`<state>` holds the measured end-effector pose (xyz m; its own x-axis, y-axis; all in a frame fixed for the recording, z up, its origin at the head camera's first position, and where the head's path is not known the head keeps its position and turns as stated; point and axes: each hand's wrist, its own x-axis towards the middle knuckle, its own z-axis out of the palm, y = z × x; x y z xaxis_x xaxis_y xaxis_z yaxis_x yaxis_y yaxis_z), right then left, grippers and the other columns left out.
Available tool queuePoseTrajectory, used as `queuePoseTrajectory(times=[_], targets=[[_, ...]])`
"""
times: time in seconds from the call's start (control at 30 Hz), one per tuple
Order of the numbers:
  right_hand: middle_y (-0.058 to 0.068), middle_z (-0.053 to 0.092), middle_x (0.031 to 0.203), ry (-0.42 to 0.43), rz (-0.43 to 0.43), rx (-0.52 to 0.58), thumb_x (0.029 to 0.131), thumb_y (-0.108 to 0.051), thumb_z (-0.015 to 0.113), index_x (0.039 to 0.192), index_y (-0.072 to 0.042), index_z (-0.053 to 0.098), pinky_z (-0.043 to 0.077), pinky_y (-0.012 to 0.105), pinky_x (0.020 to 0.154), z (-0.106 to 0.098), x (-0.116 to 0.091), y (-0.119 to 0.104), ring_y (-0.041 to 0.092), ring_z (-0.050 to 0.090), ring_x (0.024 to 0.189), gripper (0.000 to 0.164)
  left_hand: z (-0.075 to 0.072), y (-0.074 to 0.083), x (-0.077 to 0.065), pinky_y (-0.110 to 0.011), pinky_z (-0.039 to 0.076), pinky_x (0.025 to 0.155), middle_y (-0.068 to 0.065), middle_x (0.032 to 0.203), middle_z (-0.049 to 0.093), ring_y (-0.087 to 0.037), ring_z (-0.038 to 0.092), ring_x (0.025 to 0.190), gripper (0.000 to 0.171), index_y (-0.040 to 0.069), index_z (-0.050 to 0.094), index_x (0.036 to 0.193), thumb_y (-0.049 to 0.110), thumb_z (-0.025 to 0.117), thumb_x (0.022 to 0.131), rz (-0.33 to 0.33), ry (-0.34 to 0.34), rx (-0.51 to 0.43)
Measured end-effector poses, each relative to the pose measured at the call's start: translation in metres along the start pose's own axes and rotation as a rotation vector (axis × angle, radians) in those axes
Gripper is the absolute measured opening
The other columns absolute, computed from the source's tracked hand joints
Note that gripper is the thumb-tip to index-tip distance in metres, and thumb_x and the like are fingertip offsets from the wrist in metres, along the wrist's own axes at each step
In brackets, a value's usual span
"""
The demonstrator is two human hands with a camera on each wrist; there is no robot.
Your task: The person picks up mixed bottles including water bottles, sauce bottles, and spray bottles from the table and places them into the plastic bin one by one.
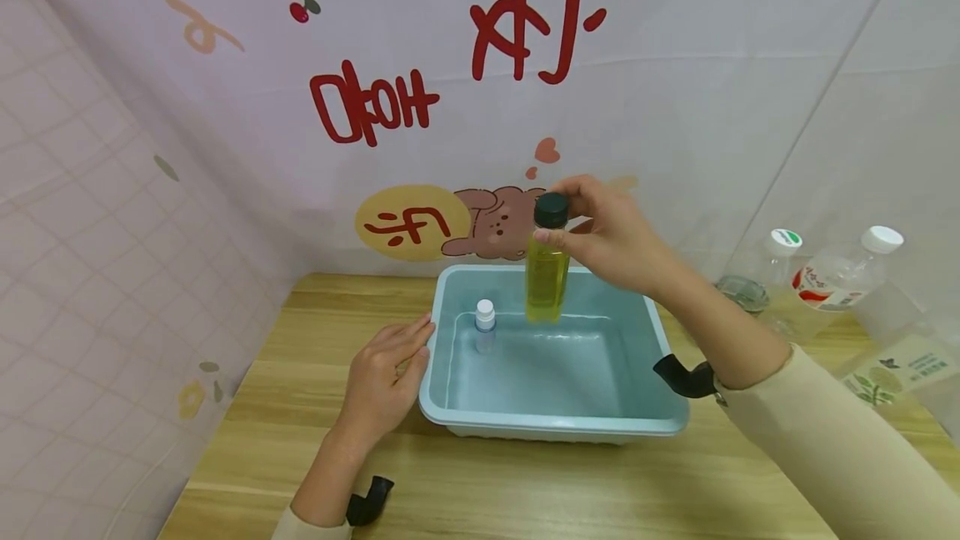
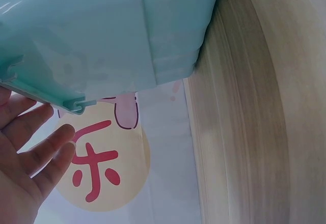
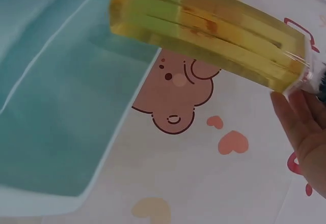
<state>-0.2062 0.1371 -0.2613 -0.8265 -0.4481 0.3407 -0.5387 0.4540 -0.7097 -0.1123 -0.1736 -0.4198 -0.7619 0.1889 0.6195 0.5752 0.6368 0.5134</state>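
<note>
Cream long sleeves (image 1: 825, 432); black camera mounts (image 1: 686, 377) at both wrists.

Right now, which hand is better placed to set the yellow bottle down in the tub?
Right. The right hand already grips the yellow bottle by its black cap, above the blue tub. The left hand rests open against the tub's outer rim.

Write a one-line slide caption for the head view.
Right hand holds a yellow bottle over a blue tub; left hand rests at its rim.
</note>
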Motion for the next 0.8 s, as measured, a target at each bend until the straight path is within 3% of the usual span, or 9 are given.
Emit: queuePoseTrajectory(times=[0.3,0.6,0.8], targets=[[0.007,0.071,0.106,-0.149,0.125,-0.062,0.092,-0.017,0.083,0.124,-0.004,0.058,0.056,0.042,0.086,0.005,-0.005,0.004,0.021,0.066,0.102,0.043,-0.001,0.002,0.001,-0.054,0.058,0.094,-0.013,0.133,0.070,-0.034,0.069,0.115,0.034,-0.001,0.075,0.126,0.004,0.070,0.093,-0.002,-0.005,0.002],[0.002,0.076,0.099,-0.264,0.144,-0.091,0.088,-0.017,0.087,0.114,-0.006,0.060,0.058,0.043,0.085,0.012,-0.003,0.013,0.019,0.073,0.097,0.039,-0.002,0.001,-0.001,-0.054,0.058,0.094,-0.014,0.133,0.070,-0.034,0.069,0.116,0.034,-0.001,0.074,0.126,0.004,0.070,0.092,-0.009,-0.004,0.003],[0.000,0.078,0.096,-0.299,0.092,-0.148,0.082,-0.015,0.091,0.108,-0.006,0.060,0.058,0.044,0.089,0.020,-0.004,0.018,0.019,0.076,0.096,0.041,-0.001,0.001,-0.001,-0.054,0.059,0.093,-0.013,0.134,0.070,-0.033,0.069,0.116,0.035,0.000,0.074,0.128,0.005,0.070,0.093,-0.015,-0.011,0.002]])
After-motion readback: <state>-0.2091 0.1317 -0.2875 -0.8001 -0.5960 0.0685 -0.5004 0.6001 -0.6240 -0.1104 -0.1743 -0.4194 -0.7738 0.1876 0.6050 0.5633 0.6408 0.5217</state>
